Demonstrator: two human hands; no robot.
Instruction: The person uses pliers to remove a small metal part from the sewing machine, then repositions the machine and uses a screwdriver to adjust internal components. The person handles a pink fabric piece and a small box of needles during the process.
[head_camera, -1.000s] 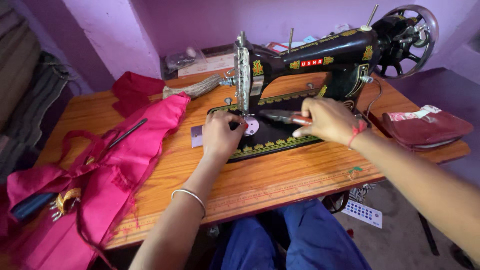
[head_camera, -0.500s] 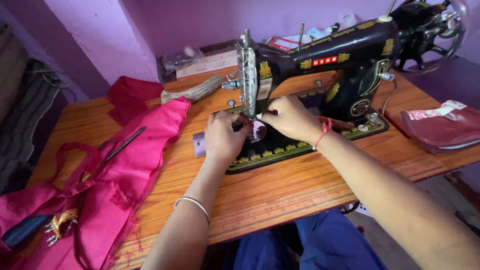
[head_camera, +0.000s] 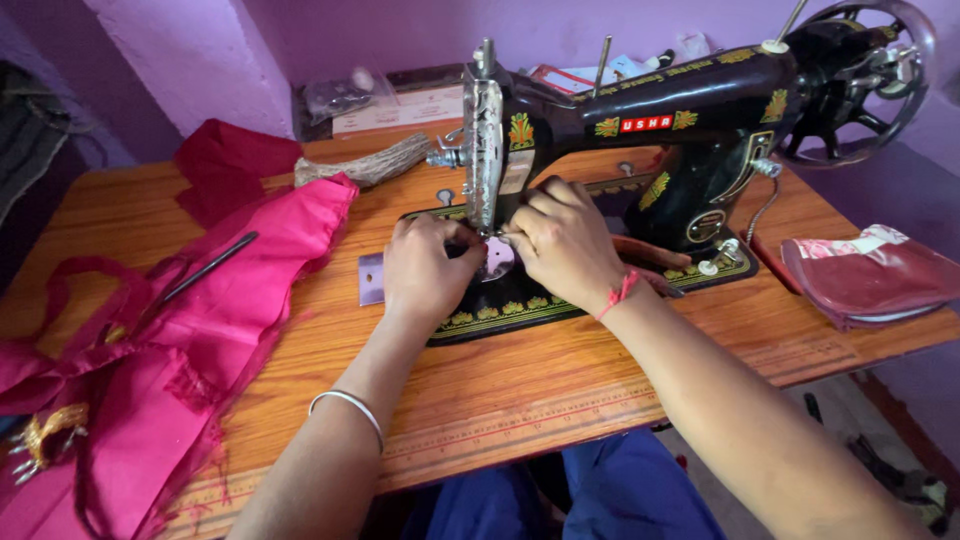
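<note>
A black sewing machine (head_camera: 690, 130) with gold ornament stands on a wooden table (head_camera: 520, 390). Both my hands are at its needle area, under the silver face plate (head_camera: 484, 150). My left hand (head_camera: 425, 275) rests on the machine bed with fingers curled toward the needle. My right hand (head_camera: 565, 240), a red thread tied round its wrist, pinches something small by the needle; I cannot make out what. The fingertips of both hands nearly touch. The needle itself is hidden behind them.
Pink fabric (head_camera: 150, 370) lies heaped on the table's left side with dark scissors (head_camera: 195, 280) on top. Red cloth (head_camera: 225, 160) lies behind it. A maroon pouch (head_camera: 870, 280) sits at the right edge. The handwheel (head_camera: 860, 80) is at far right. Boxes (head_camera: 390, 100) stand behind the machine.
My right hand has moved left from the machine bed to the needle, meeting my left hand there. The view has come closer to the machine.
</note>
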